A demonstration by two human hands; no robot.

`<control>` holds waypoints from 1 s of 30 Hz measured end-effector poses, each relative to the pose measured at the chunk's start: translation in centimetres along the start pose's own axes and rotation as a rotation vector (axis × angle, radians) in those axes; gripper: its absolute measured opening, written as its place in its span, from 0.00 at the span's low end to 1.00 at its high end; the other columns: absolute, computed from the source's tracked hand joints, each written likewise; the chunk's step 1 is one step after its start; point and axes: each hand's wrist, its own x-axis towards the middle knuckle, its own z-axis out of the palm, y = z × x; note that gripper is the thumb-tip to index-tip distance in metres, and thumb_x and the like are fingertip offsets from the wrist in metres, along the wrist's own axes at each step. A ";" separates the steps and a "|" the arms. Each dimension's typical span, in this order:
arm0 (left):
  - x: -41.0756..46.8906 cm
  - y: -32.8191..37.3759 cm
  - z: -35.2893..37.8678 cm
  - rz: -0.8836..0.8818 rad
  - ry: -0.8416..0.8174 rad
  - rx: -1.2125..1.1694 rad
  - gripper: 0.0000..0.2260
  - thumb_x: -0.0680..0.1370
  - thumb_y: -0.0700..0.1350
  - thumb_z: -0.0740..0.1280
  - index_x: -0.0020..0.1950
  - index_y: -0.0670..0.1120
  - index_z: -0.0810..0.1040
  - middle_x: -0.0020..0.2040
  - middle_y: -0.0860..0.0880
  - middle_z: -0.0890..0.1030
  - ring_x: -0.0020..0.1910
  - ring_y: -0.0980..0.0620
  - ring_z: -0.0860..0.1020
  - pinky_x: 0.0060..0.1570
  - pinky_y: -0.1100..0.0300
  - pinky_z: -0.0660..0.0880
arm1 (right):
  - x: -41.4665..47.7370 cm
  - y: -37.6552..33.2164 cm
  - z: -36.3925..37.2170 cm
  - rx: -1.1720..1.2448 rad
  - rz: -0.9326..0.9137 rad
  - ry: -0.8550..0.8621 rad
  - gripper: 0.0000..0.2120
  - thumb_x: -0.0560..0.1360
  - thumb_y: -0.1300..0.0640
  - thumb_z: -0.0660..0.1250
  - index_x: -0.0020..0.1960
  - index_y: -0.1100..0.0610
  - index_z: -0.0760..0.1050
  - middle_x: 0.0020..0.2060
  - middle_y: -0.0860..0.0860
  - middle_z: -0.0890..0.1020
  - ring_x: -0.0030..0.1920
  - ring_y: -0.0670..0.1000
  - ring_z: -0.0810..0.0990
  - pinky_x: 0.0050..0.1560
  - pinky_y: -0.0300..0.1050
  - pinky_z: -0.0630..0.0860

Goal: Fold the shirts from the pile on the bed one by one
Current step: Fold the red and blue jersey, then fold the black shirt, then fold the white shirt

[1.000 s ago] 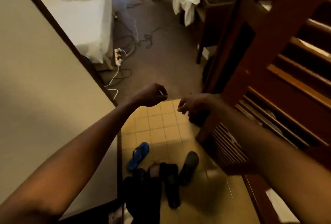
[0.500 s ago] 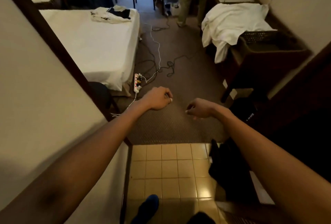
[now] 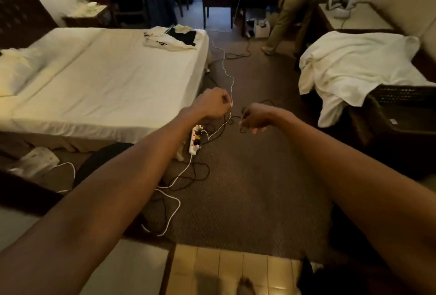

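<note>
A small pile of shirts (image 3: 172,39), white and black, lies at the far right corner of the white bed (image 3: 106,82). Both my arms reach forward over the carpet, well short of the pile. My left hand (image 3: 212,105) is curled into a fist beside the bed's near right corner and holds nothing I can see. My right hand (image 3: 254,117) hangs with loosely curled fingers and is empty. Neither hand touches the bed or the shirts.
A white power strip (image 3: 195,140) and tangled cables (image 3: 179,183) lie on the carpet by the bed. A crumpled white sheet (image 3: 354,65) covers furniture at the right, beside a dark basket (image 3: 401,115). A person (image 3: 290,11) stands at the back near a desk and chair.
The view has swung from a wooden louvred door and tiled floor up into the bedroom. The bed and shirt pile now fill the left. Both hands stay raised in front.
</note>
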 end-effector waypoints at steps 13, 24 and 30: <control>30.0 -13.7 -6.4 -0.149 0.071 -0.062 0.02 0.79 0.47 0.68 0.50 0.51 0.79 0.49 0.48 0.84 0.41 0.51 0.79 0.55 0.51 0.79 | 30.8 -3.4 -14.7 -0.078 -0.023 0.002 0.10 0.80 0.55 0.65 0.57 0.60 0.77 0.50 0.56 0.83 0.47 0.53 0.83 0.51 0.50 0.82; 54.5 -24.9 -12.1 -0.277 0.074 -0.197 0.03 0.79 0.47 0.69 0.51 0.51 0.80 0.46 0.47 0.85 0.37 0.52 0.83 0.42 0.58 0.78 | 55.6 -8.1 -29.3 -0.063 -0.078 0.050 0.11 0.78 0.56 0.67 0.58 0.60 0.78 0.51 0.57 0.83 0.51 0.55 0.82 0.56 0.55 0.80; 68.0 -30.6 -14.9 -0.314 0.182 -0.234 0.05 0.79 0.47 0.69 0.53 0.49 0.81 0.38 0.50 0.84 0.31 0.58 0.79 0.40 0.61 0.76 | 70.9 -9.2 -38.3 -0.091 -0.200 0.133 0.12 0.78 0.59 0.66 0.61 0.57 0.77 0.57 0.55 0.80 0.56 0.54 0.79 0.55 0.48 0.78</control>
